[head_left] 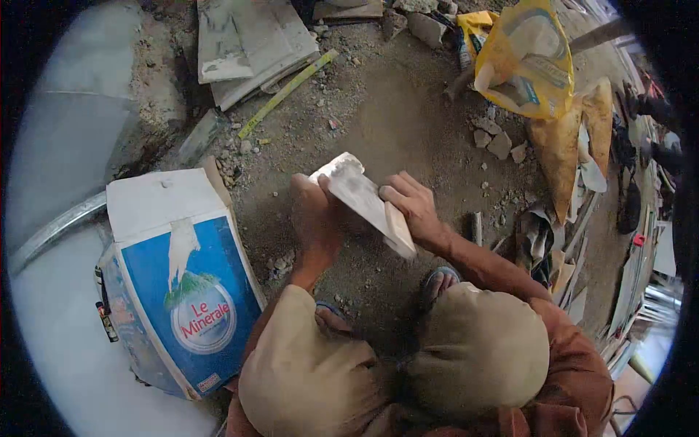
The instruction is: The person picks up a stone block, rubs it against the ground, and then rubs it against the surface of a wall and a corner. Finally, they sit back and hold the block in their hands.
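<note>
A flat, pale grey-white piece [364,200], long and narrow, is held slanting above the dirt ground between my knees. My left hand [314,211] is closed round its upper left end, with the fingers partly hidden. On the other side my right hand [412,202] has its fingers bent against the piece's right edge, near a light-coloured block or strip [398,224] that lies along the lower right end. Whether that strip is a separate object I cannot tell.
A blue and white carton [189,291] stands at the left. Stacked boards [255,44] and a yellow strip [287,95] lie ahead. A yellow plastic bag [528,62], stones [499,142] and scraps are at the right.
</note>
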{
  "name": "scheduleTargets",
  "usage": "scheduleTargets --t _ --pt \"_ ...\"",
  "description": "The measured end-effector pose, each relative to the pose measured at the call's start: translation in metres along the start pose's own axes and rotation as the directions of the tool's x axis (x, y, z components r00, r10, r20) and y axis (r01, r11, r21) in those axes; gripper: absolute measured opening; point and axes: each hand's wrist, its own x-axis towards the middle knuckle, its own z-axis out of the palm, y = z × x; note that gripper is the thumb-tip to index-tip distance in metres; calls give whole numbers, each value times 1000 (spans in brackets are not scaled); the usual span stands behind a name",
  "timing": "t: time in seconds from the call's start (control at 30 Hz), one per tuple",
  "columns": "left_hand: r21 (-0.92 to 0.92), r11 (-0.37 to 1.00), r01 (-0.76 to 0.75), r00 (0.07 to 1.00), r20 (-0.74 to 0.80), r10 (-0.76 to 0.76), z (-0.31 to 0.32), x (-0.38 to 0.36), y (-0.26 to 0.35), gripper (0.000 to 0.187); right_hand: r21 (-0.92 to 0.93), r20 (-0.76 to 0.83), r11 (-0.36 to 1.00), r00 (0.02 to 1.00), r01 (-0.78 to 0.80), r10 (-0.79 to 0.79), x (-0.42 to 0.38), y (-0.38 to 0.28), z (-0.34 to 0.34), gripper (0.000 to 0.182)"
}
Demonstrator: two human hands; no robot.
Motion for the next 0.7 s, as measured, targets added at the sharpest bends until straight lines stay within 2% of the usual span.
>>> scheduleTargets --t 0.07,0.1,0.13,0.2,0.23,0.27,0.33,0.37,0.4,0.47,0.53,0.6,0.63,0.7 --pt "-151 988 -14 997 70 24 -3 -1 -2 44 45 -19 998 999 39 -38 -1 -1 2 27" --pt "-79 990 -120 993 -4 120 -4 -3 1 42 81 -44 993 995 88 -85 1 0 1 27" --pt "-82 989 -121 993 -2 122 -5 -3 4 42 78 -43 993 996 87 -83 1 1 1 27" --pt "-5 999 35 998 49 -35 -6 -1 9 40 -13 19 999 999 -41 41 2 4 3 27" --pt "10 999 -39 999 -34 39 0 -2 4 38 22 30 999 999 -28 27 4 -2 -3 27" --pt "13 999 -37 999 -27 37 10 -1 -9 38 25 32 999 999 -35 34 4 -5 -4 27" --pt "-257 966 -41 999 23 48 24 7 -31 39 66 -35 993 994 102 -100 7 -9 -5 27" --pt "-185 981 -59 998 17 63 9 -3 -16 40 2 57 1000 998 28 -28 2 -6 1 28" --pt "-187 981 -60 998 16 64 7 -3 -13 40 0 57 1000 998 29 -29 1 -4 4 28" --pt "-43 999 13 1000 12 -13 1 1 0 43 -38 20 997 998 -62 62 3 -3 6 27" --pt "-84 996 16 997 77 -10 -9 -7 5 42 -5 65 998 996 -68 68 2 -4 0 26" --pt "-87 995 49 995 93 -41 -10 -5 5 43 -2 7 999 999 40 -40 6 -5 0 26" --pt "-73 997 27 997 70 -22 -10 -5 5 43 -84 88 995 994 -53 60 5 -1 6 26" --pt "-18 997 -70 998 -6 70 -7 -3 4 43 -81 55 995 996 -66 71 9 -3 4 26"
